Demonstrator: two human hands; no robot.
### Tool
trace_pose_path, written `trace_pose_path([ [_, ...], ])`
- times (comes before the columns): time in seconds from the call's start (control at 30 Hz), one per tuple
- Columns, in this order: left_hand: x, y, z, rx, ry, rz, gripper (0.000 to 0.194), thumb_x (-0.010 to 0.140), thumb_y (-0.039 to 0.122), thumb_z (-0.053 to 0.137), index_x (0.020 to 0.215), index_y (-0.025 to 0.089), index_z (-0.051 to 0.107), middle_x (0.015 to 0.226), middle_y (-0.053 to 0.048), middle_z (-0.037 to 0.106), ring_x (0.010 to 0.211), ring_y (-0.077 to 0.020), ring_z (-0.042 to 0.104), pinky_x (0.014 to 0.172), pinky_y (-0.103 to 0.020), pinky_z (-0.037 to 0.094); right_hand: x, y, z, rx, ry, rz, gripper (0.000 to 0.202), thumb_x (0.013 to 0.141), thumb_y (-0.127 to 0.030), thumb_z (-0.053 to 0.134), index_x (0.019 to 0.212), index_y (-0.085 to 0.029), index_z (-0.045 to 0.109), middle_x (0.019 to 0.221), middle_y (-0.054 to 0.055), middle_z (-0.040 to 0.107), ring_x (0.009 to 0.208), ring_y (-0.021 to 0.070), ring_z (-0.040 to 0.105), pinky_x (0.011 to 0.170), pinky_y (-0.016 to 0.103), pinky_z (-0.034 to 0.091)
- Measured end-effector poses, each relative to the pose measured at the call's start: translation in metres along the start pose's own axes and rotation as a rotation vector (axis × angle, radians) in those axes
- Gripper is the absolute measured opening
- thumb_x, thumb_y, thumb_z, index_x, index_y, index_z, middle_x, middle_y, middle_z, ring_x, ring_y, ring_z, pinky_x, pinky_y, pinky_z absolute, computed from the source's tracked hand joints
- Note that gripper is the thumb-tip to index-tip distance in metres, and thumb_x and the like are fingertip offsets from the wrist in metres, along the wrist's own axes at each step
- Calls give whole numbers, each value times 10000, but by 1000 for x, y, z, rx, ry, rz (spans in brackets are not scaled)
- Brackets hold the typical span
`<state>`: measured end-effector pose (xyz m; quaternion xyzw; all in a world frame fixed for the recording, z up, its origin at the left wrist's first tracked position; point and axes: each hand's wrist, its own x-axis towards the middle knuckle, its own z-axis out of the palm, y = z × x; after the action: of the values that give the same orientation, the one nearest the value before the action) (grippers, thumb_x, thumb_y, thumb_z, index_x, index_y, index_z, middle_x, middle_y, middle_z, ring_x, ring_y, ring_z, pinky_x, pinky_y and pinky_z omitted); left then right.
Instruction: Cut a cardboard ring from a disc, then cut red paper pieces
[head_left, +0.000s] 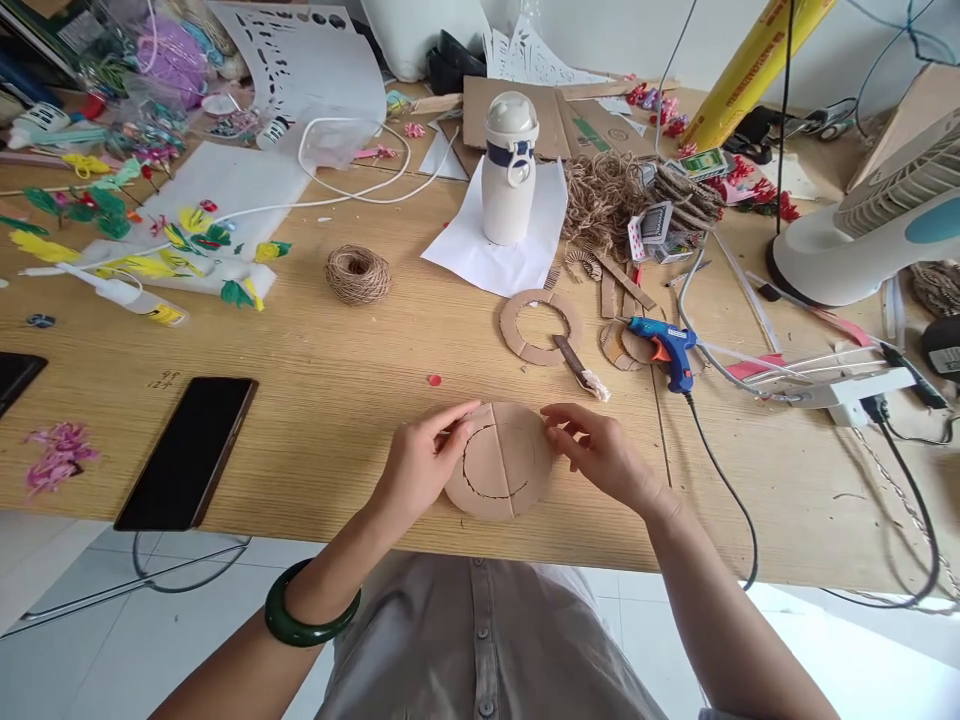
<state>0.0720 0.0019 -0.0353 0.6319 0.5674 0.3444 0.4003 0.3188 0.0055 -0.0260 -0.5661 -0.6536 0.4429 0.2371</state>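
Observation:
A round cardboard disc (pixel 495 462) lies near the table's front edge, with a crease across it and a circle partly cut through inside its rim. My left hand (pixel 431 450) grips the disc's upper left edge between thumb and fingers. On the opposite side, my right hand (pixel 596 450) pinches the upper right edge. Beyond the disc rests a cut cardboard ring (pixel 517 338). A small brown-handled tool (pixel 574 362) with a whitish, wrapped-looking end overlaps the ring's lower right.
A blue glue gun (pixel 670 350) lies to the right, its cord running over the front edge. Farther back stand a white bottle (pixel 510 190) on paper and a ball of twine (pixel 358 276). A phone (pixel 187 452) lies at left; a white fan (pixel 862 215) stands at right.

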Motion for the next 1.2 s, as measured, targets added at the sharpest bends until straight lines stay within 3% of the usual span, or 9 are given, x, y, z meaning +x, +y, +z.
trace_pose_path([
  [0.13, 0, -4, 5, 367, 98, 225, 313, 961, 272, 487, 1197, 223, 686, 1077, -65, 748, 960, -225, 686, 783, -331, 539, -1, 3, -1, -56, 76, -65, 228, 950, -320, 494, 1084, -217, 646, 1021, 53, 695, 753, 159, 637, 584, 296, 507],
  [0.23, -2, -6, 4, 590, 156, 292, 285, 953, 265, 509, 1158, 234, 704, 985, -56, 759, 951, -247, 661, 757, -344, 510, 3, 8, -12, -313, 338, -93, 218, 956, -303, 486, 1061, -206, 650, 999, 67, 694, 777, 184, 619, 663, 332, 497],
  [0.37, -7, -7, 0, 540, 163, 264, 291, 968, 290, 490, 1167, 221, 692, 1006, -60, 751, 930, -227, 667, 735, -318, 507, 12, 16, -25, -687, 593, -81, 188, 942, -295, 504, 1010, -207, 655, 1005, 83, 696, 875, 244, 587, 781, 382, 458],
  [0.5, -13, -7, -7, 369, 159, 178, 299, 968, 317, 492, 1181, 226, 681, 1023, -54, 743, 842, -183, 687, 680, -275, 514, 18, 24, -30, -766, 706, -55, 196, 949, -298, 488, 1001, -215, 658, 1018, 88, 687, 946, 267, 572, 812, 376, 438],
  [0.73, -20, -18, -16, 235, 183, 66, 273, 938, 375, 552, 1115, 245, 713, 1056, -50, 751, 816, -183, 698, 696, -294, 552, 28, 37, -25, -752, 584, 54, 216, 930, -370, 532, 830, -233, 665, 893, 63, 682, 875, 248, 579, 699, 336, 389],
  [1.03, -24, -16, -18, 303, 154, 79, 281, 953, 326, 521, 1158, 219, 680, 931, -37, 701, 720, -149, 665, 630, -262, 548, 35, 29, -18, -626, 554, 100, 120, 909, -303, 513, 869, -216, 586, 880, 86, 684, 863, 253, 605, 682, 339, 426],
  [1.1, -25, -13, -19, 385, 192, 140, 268, 958, 289, 519, 1161, 220, 681, 946, -39, 706, 733, -150, 655, 665, -273, 542, 33, 29, -20, -516, 556, 97, 167, 955, -333, 449, 979, -210, 560, 839, 63, 695, 763, 212, 620, 645, 316, 447],
  [1.2, -25, -9, -18, 450, 232, 278, 250, 952, 222, 534, 1148, 235, 689, 997, -40, 725, 879, -183, 656, 810, -321, 539, 31, 26, -22, -129, 454, 70, 229, 952, -406, 485, 1033, -202, 549, 813, 42, 710, 689, 173, 625, 586, 282, 482],
])
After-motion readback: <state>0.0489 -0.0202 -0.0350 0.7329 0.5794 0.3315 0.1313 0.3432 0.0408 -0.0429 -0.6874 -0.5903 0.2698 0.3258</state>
